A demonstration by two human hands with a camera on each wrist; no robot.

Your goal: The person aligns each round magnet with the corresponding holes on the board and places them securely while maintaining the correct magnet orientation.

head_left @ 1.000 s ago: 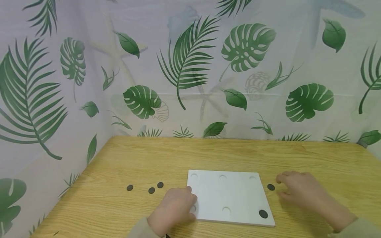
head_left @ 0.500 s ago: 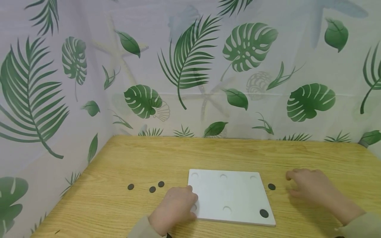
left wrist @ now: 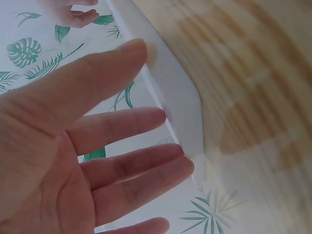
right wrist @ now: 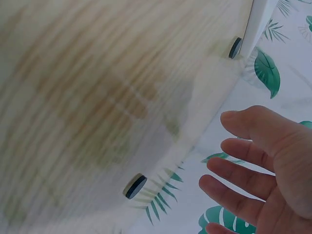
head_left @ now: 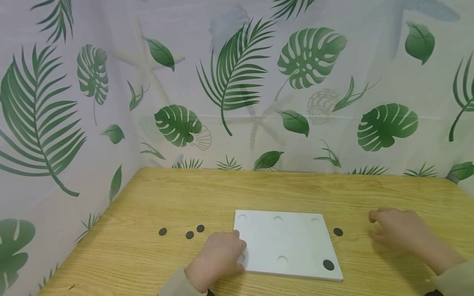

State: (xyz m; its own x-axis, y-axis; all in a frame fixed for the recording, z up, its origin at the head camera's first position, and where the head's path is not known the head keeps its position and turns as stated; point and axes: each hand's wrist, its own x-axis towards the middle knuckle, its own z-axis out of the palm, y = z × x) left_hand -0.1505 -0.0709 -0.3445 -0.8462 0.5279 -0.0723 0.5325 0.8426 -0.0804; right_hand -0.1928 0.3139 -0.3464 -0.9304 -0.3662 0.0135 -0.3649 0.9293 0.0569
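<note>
A white board point(head_left: 285, 240) with shallow round recesses lies on the table. One black disc point(head_left: 328, 265) sits on its near right corner. My left hand point(head_left: 218, 255) rests at the board's left edge. In the left wrist view its fingers point(left wrist: 131, 122) are fairly straight, their tips by the edge of the board point(left wrist: 185, 112). My right hand point(head_left: 401, 230) is over the table to the right, fingers loosely bent, holding nothing. Between it and the board lies another black disc point(head_left: 338, 232). The right wrist view shows one disc point(right wrist: 235, 48) beside the board and a second disc point(right wrist: 135, 186) farther off.
Left of the board, three black discs lie on the wooden table: one disc point(head_left: 163, 232) apart, a second disc point(head_left: 189, 234) and a third disc point(head_left: 200, 228) close together. A white leaf-patterned cloth point(head_left: 237, 82) stands behind and along the left side of the table.
My right hand has drawn away to the right from the disc beside the board. My left hand stays at the board's edge, and the discs seen in the head view keep their places.
</note>
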